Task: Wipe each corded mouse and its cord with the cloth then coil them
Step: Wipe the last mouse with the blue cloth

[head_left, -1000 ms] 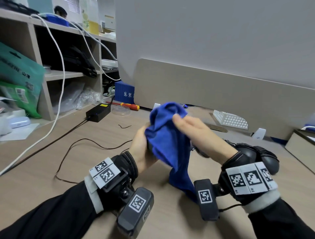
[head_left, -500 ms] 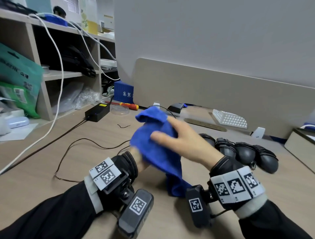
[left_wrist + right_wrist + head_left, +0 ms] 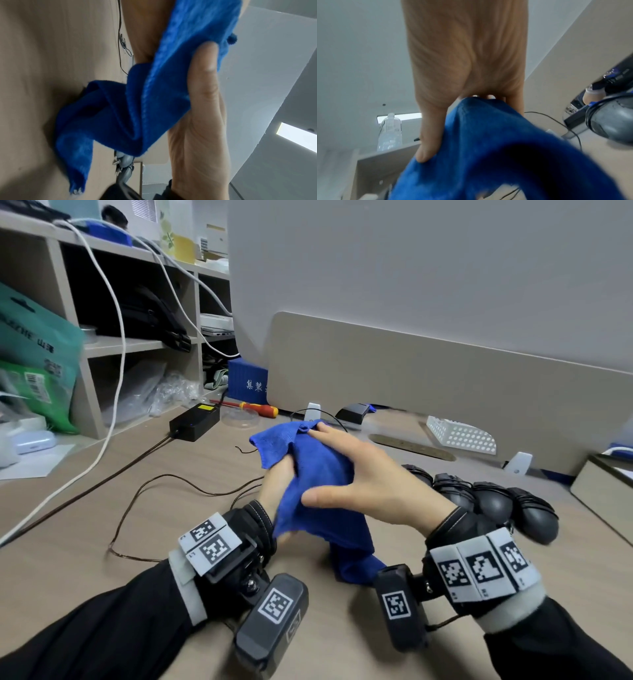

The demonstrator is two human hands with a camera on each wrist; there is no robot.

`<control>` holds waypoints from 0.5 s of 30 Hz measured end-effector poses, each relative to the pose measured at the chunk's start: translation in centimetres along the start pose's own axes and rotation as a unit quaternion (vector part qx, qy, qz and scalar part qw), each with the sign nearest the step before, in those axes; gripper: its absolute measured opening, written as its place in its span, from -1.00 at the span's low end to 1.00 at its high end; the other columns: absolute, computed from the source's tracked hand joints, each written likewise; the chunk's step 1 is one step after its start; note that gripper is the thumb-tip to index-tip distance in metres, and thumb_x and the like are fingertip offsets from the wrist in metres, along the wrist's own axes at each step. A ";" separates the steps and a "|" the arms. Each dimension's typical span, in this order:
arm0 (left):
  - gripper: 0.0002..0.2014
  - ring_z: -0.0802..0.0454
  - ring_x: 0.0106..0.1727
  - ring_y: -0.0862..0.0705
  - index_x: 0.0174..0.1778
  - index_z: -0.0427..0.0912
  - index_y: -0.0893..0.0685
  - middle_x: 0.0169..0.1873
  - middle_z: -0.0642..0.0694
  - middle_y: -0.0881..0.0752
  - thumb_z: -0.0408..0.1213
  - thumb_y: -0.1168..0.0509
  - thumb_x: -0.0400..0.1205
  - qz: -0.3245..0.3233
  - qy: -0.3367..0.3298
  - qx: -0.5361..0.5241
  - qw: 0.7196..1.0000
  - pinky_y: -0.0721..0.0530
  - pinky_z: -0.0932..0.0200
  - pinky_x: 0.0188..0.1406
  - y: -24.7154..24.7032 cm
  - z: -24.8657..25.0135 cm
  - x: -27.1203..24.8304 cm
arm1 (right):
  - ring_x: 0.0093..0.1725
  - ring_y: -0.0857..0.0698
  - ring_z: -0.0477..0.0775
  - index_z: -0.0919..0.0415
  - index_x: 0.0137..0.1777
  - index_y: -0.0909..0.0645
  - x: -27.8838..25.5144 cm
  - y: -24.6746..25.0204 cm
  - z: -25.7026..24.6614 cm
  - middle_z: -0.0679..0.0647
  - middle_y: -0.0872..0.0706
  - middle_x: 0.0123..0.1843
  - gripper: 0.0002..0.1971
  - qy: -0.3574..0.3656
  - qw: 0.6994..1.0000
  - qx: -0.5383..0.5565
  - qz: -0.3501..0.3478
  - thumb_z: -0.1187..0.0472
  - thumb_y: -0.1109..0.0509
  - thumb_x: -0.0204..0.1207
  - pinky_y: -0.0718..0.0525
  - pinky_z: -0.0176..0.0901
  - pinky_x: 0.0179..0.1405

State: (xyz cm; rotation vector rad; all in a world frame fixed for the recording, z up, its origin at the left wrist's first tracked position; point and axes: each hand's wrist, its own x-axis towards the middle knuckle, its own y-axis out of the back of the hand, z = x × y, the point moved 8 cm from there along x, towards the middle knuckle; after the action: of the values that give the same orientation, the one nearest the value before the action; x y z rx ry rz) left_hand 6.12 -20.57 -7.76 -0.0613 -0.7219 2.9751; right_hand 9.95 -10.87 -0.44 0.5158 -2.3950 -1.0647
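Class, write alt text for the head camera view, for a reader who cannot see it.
Two hands hold a blue cloth above a wooden desk: the left hand grips it from below, the right hand lies over it with fingers spread. A row of dark corded mice with coiled cords sits to the right, behind the right wrist.

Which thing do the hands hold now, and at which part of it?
Both hold the blue cloth. The left hand grips its bunched middle from below; the right hand lies over its upper part. Whether a mouse is inside cannot be told.
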 end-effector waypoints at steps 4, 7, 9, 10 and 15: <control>-0.63 -0.03 -0.38 -0.72 -0.03 -0.11 -0.70 -0.28 -0.11 -0.78 0.07 -0.11 0.70 -0.077 -0.009 -0.074 0.994 -0.59 0.13 -0.47 -2.8 0.7 -2.2 | -0.06 -0.73 -0.23 0.08 0.04 -0.79 0.0 3.6 1.0 -0.21 -0.81 -0.12 -0.86 0.034 0.970 0.170 0.172 0.32 -0.48 0.60 -0.67 -0.26 -0.06; -0.64 -0.04 -0.43 -0.66 -0.06 -0.10 -0.70 -0.28 -0.14 -0.72 0.11 -0.18 0.61 -0.087 -0.013 -0.059 0.994 -0.47 0.20 -0.54 -3.3 1.0 -2.4 | -0.08 -0.75 -0.19 0.18 0.12 -0.76 -0.1 3.9 1.4 -0.17 -0.81 -0.12 -0.86 0.028 0.958 0.177 0.225 0.31 -0.44 0.61 -0.63 -0.33 -0.10; -0.64 -0.04 -0.34 -0.75 -0.06 -0.10 -0.74 -0.23 -0.14 -0.79 0.07 -0.15 0.68 -0.076 0.006 -0.060 0.995 -0.64 0.16 -0.44 -2.9 0.6 -2.2 | 0.06 -0.77 -0.23 0.11 0.29 -0.69 0.1 3.0 1.9 -0.16 -0.83 0.04 -0.72 -0.018 0.962 0.206 0.176 0.22 -0.50 0.59 -0.66 -0.39 -0.06; -0.65 -0.03 -0.27 -0.79 -0.04 -0.11 -0.74 -0.19 -0.14 -0.82 0.03 -0.15 0.70 -0.076 0.011 -0.056 0.995 -0.71 0.14 -0.33 -2.8 0.3 -2.1 | 0.06 -0.78 -0.23 0.08 0.31 -0.68 0.1 2.5 2.2 -0.14 -0.84 0.06 -0.69 -0.038 0.966 0.212 0.146 0.18 -0.52 0.58 -0.67 -0.39 -0.08; -0.60 0.01 -0.25 -0.80 0.27 -0.15 -0.70 -0.09 -0.14 -0.83 0.04 -0.22 0.67 -0.114 -0.019 -0.023 0.993 -0.66 0.24 -0.52 -3.9 0.5 -2.7 | 0.06 -0.81 0.37 0.16 0.06 -0.77 -0.5 4.1 3.1 0.29 -0.82 0.00 -0.75 -0.065 0.949 0.231 0.206 0.00 -0.51 0.52 -0.68 0.56 0.05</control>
State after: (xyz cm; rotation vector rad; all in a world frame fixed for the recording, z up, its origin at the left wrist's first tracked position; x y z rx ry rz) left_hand 9.04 -17.60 -5.45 0.0702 -0.7463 2.7499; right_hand 8.06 -6.23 0.78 0.0767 -2.7114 -0.3664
